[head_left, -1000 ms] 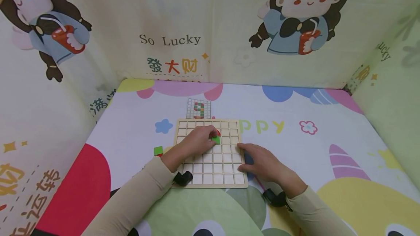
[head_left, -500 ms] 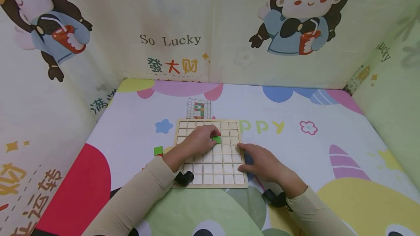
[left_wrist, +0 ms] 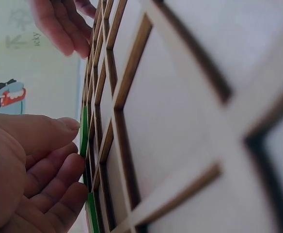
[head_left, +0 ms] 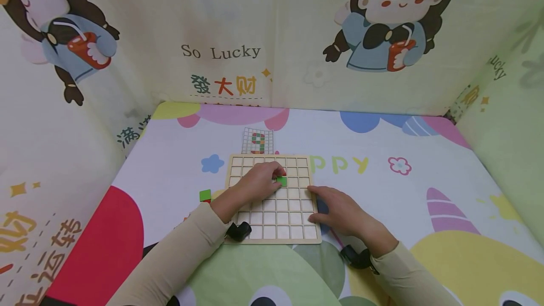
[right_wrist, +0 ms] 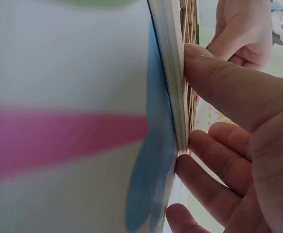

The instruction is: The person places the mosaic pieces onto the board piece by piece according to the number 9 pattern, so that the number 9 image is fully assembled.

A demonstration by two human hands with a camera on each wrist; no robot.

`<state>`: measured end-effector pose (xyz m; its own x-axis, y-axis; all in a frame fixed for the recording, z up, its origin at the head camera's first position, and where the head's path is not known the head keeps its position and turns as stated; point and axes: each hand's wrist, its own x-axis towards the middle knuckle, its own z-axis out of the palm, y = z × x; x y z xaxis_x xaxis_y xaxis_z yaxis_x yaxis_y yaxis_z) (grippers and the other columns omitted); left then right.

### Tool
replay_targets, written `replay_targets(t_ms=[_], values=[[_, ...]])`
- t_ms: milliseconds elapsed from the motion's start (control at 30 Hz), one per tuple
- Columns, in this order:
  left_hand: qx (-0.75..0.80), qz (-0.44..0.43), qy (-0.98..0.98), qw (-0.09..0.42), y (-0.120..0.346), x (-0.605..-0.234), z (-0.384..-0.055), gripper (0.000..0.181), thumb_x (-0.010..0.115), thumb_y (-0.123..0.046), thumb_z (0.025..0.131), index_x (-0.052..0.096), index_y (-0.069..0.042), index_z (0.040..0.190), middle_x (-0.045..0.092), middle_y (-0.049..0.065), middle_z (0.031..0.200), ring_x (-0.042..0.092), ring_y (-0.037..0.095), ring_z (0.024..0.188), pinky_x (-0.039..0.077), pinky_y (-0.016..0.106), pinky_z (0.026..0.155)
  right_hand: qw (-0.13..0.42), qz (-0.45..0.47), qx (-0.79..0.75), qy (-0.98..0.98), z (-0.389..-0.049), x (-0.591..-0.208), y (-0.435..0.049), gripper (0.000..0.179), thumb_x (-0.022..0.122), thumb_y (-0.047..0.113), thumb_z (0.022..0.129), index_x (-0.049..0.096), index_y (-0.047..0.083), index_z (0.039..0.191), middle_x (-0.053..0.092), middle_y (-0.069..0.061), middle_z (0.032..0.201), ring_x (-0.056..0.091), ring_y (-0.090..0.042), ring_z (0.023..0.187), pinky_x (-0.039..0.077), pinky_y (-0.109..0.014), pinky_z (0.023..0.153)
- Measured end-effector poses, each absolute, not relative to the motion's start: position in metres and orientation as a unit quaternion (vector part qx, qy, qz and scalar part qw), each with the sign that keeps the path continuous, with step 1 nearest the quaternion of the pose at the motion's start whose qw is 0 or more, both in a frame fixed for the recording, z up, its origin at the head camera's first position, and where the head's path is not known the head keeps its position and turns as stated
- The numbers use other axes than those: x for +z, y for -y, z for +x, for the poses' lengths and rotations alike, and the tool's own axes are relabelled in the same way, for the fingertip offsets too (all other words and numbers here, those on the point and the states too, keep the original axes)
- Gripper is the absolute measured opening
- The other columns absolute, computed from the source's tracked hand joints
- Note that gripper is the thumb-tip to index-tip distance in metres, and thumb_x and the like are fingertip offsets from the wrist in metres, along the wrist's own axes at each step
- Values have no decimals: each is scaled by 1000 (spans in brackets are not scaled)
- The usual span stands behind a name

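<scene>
A wooden grid board [head_left: 272, 241] lies on the patterned cloth. Over its upper middle, my left hand [head_left: 257, 181] holds a small green tile [head_left: 282, 181] between thumb and fingertips. In the left wrist view, the thumb tip meets one end of that green tile [left_wrist: 84, 132], with the curled fingers at its other end. A second green piece [left_wrist: 92, 213] shows below, by the fingertips. Just beyond the held tile, a red piece [head_left: 284, 172] is partly hidden by the fingers. My right hand [head_left: 340, 209] rests its thumb and relaxed fingertips against the board's right edge.
Behind the board lies a printed grid card [head_left: 257, 141] with a coloured figure resembling a 9. A green block [head_left: 205, 195] with red under it sits left of the board. Black wrist cameras [head_left: 239, 232] hang at both cuffs. Printed cloth walls enclose the table.
The green tile at my left fingertips has shifted slightly to the right. My right hand stays put at the board's edge.
</scene>
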<state>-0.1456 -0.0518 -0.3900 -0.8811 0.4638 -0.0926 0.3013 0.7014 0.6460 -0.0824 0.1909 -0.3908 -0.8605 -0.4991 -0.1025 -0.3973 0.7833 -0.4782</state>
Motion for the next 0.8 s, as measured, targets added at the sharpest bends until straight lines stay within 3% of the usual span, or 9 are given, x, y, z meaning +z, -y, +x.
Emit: replay_targets(t_ms=[800], values=[[314, 200, -918, 136, 63, -383, -142, 29, 69, -10, 93, 64, -5, 121, 67, 4, 117, 61, 20, 111, 48, 37, 98, 107, -243, -229, -937, -83, -391, -191, 67, 79, 24, 86, 52, -2, 140, 58, -19, 136, 52, -39, 127, 41, -53, 104]])
